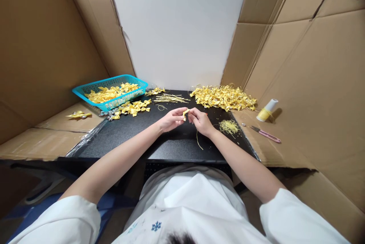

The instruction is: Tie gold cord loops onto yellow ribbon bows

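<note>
Above the middle of the black table, my left hand (pixel 172 120) pinches a small yellow ribbon bow (pixel 184 115) between thumb and fingers. Close beside it, the fingers of my right hand (pixel 202 122) are bent and pressed together at the bow's right side. A thin yellow cord (pixel 197 140) hangs below my right hand and curls toward the table edge. The fingertips partly cover the bow, and what exactly the right fingers grip is hidden.
A turquoise basket (pixel 110 81) of yellow bows stands back left, loose bows (pixel 134 107) before it. Cut cords (pixel 171 98) lie at the back. To the right are a bow pile (pixel 222 97), a thread tangle (pixel 229 126), a thread cone (pixel 265 111) and pink-handled scissors (pixel 268 134). Cardboard walls flank the table.
</note>
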### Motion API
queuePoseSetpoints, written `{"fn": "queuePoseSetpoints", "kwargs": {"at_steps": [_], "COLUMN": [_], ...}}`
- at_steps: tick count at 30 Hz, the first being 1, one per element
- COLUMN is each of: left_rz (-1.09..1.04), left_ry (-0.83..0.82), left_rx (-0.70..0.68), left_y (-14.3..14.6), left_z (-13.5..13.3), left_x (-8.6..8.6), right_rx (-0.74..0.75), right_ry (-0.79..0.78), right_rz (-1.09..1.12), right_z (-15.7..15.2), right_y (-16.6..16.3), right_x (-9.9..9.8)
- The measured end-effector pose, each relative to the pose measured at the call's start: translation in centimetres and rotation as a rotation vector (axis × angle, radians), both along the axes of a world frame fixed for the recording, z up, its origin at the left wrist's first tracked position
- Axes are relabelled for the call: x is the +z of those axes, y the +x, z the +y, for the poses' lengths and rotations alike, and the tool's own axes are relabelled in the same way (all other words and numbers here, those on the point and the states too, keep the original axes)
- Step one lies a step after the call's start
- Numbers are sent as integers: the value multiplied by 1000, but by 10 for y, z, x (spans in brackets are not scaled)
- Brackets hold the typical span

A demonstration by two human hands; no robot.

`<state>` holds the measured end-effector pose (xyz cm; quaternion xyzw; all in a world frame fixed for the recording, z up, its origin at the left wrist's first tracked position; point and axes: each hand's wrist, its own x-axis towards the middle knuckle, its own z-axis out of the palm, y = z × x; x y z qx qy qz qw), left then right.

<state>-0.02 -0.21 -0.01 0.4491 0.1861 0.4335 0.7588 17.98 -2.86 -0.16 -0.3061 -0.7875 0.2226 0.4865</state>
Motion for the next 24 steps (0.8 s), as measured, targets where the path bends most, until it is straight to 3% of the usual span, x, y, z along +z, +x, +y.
{"fn": "queuePoseSetpoints", "kwargs": {"at_steps": [16,24], "left_rz": [18,-46], "left_ry": [-35,-92], "left_rx": [10,-13], "left_y": [0,0], "left_z": [2,0], "left_x": [-4,4], "right_rx": [-36,-6], "right_ry": [-56,-121], "right_rz": [52,127], "right_z": [-4,1], "right_y": [-4,-8], "right_x": [-3,-7]}}
